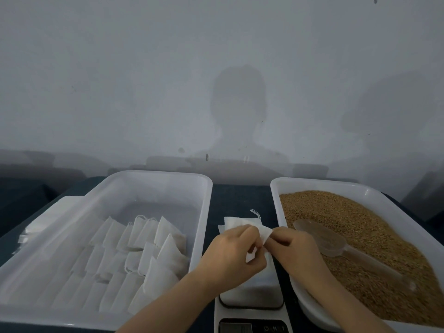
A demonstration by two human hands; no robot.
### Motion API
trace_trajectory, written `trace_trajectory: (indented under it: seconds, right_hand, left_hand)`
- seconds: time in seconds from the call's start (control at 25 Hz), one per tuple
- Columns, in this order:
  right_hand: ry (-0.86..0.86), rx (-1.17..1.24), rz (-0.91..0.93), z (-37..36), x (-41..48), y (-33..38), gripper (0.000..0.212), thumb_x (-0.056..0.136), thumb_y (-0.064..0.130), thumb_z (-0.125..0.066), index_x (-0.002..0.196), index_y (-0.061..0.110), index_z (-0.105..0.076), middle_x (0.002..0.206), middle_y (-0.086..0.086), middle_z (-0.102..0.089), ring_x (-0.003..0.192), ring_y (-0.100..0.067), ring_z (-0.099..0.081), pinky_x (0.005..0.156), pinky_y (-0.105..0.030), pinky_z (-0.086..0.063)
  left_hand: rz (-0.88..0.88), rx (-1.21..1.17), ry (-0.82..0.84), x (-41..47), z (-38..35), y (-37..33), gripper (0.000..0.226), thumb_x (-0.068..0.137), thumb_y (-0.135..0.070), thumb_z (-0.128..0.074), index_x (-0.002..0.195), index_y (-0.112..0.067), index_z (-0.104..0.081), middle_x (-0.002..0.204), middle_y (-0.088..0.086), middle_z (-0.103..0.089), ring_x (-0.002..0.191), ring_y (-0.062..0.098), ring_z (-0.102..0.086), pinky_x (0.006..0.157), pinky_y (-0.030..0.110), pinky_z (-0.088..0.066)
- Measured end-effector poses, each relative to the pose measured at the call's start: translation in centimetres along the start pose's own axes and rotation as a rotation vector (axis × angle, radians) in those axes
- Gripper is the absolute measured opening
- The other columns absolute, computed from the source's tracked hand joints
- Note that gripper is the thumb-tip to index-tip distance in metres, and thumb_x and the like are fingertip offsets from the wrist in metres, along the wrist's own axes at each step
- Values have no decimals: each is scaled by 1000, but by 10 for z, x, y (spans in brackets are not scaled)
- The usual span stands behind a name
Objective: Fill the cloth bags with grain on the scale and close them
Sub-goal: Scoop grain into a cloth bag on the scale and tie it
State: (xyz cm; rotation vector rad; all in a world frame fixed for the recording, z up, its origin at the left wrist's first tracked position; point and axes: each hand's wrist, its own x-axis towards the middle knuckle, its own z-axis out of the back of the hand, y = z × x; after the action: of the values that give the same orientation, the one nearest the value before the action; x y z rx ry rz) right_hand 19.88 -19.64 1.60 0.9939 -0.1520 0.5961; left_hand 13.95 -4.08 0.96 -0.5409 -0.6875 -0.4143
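Evidently the work is at an early step for this bag. Both hands meet in the lower middle of the frame: the left hand (pixel 230 251) and the right hand (pixel 292 247) each pinch an edge of one white cloth bag (pixel 242 227) with curled fingers, apparently pulling its mouth apart. The bag hangs flat and limp just above the scale (pixel 252 292), with its drawstring loop sticking out at the far end, so I judge it to have no grain in it yet and not to be resting on the weighing plate.

To the right, the grain (pixel 360 224) fills the right tub (pixel 274 193), and a clear scoop (pixel 322 239) lies on top of it with nobody holding it. To the left, the left tub (pixel 201 212) holds rows of further white bags (pixel 144 248). Most look flat, while a few nearest the hands seem plumper; whether any are filled and closed I cannot tell. The scale's display at the bottom edge is too dark to read. Both tubs and the scale sit on a dark surface (pixel 240 195).

What is left for this bag, as I judge it: open it, set it on the scale, scoop grain in, and draw the string shut. The many flat bags suggest most of the task lies ahead.
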Motion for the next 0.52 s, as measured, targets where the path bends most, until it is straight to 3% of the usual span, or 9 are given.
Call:
trace_trajectory:
  seconds: [0.08, 0.16, 0.24, 0.36, 0.52]
  right_hand:
    - [10, 17, -85, 2, 2, 0, 20, 79, 16, -65, 61, 22, -69, 62, 8, -64, 55, -5, -56, 50, -15, -40]
    - [47, 54, -147, 5, 1, -1, 19, 81, 20, -66, 62, 17, -69, 54, 3, -59, 46, -4, -49, 46, -15, -34]
    - [88, 73, -150, 6, -1, -2, 25, 83, 21, -66, 62, 8, -66, 48, 3, -49, 44, -2, -41, 45, -14, -30]
    - [120, 25, -96, 7, -5, 3, 17, 81, 20, -65, 64, 16, -69, 56, 8, -60, 51, -3, -52, 50, -15, -38]
    - [135, -47, 11, 4, -8, 8, 6, 81, 20, -70, 79, 18, -76, 77, 8, -69, 73, -4, -62, 66, -17, -47]
  left_hand:
    - [23, 77, 14, 0, -3, 3, 42, 77, -39, -69, 109, -23, -46, 107, -4, -56, 97, 4, -49, 84, 16, -43]
    - [139, 141, 61, 0, -5, 7, 76, 73, -44, -77, 132, -29, -30, 137, 2, -44, 127, 16, -38, 105, 29, -32]
    - [243, 161, 90, 2, -5, 13, 86, 77, -46, -75, 143, -30, -22, 150, -2, -31, 141, 15, -22, 116, 33, -19]
    - [201, 188, 179, 0, -9, 19, 89, 78, -53, -70, 147, -30, -19, 154, -13, -21, 145, 5, -1, 116, 30, -1]
    - [112, 142, 278, -5, -14, 17, 64, 82, -51, -64, 137, -32, -38, 139, -14, -42, 134, 5, -28, 112, 31, -11]
